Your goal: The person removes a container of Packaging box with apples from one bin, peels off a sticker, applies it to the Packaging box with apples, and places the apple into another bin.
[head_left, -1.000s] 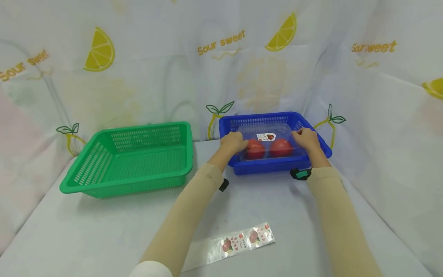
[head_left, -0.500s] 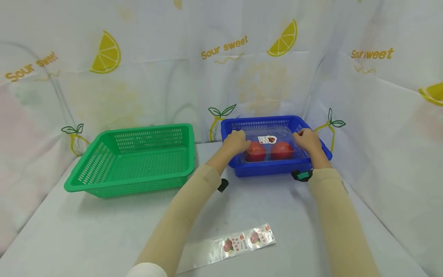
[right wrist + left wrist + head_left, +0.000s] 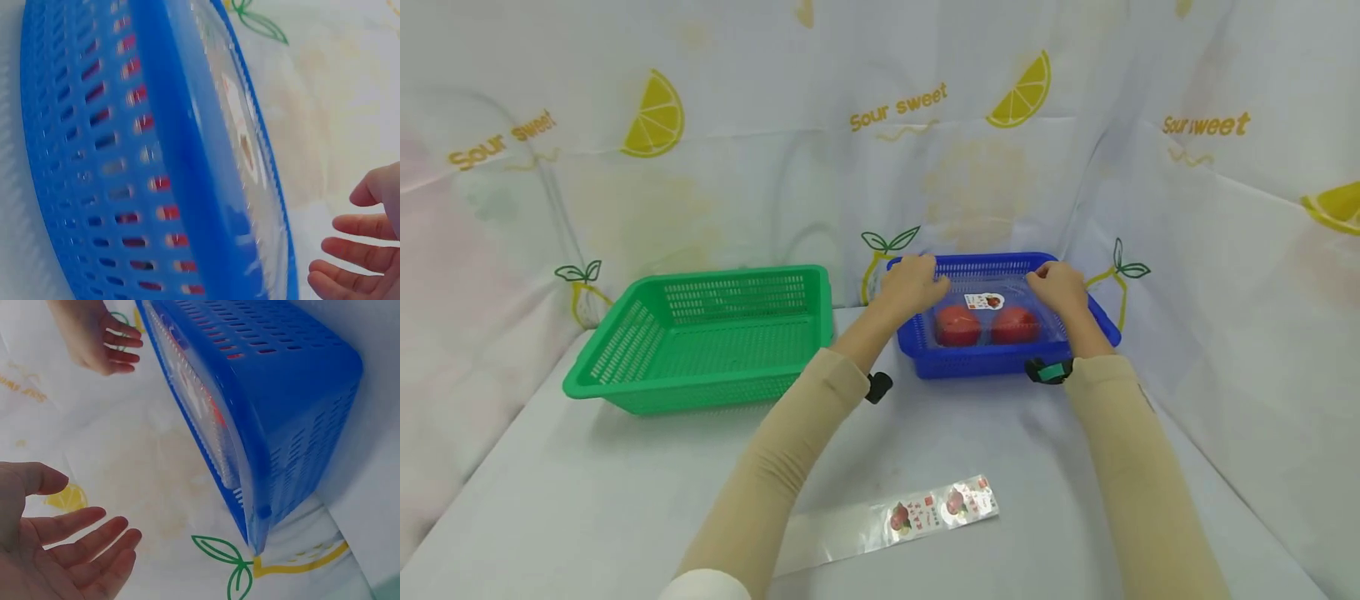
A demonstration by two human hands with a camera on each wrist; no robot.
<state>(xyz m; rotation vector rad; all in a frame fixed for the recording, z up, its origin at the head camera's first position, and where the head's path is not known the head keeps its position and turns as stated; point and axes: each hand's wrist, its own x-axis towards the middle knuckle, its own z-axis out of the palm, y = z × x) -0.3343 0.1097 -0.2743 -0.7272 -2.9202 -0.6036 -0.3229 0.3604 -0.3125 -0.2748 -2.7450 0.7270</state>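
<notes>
A clear plastic box [image 3: 1015,293] with a fruit sticker [image 3: 985,301] on its lid lies inside the blue basket [image 3: 992,363]. Two red round fruits [image 3: 958,326] show through the plastic; their kind is unclear. My left hand [image 3: 913,287] hovers over the basket's left side, and its fingers [image 3: 94,519] are spread loosely with nothing in them. Above the right side is my right hand [image 3: 1060,287], apart from the box, its relaxed fingers [image 3: 350,250] also holding nothing. Both wrist views show the lid near the basket rim.
To the left stands a green basket [image 3: 700,392] with slotted walls. A strip of fruit stickers [image 3: 917,517] lies on the white table [image 3: 985,442] in front, partly under the left forearm. Printed cloth [image 3: 760,192] hangs close behind and at the sides.
Both hands have let go of the box's sides and risen a little. The box now sits in the blue basket without being held. The head view has shifted slightly left.
</notes>
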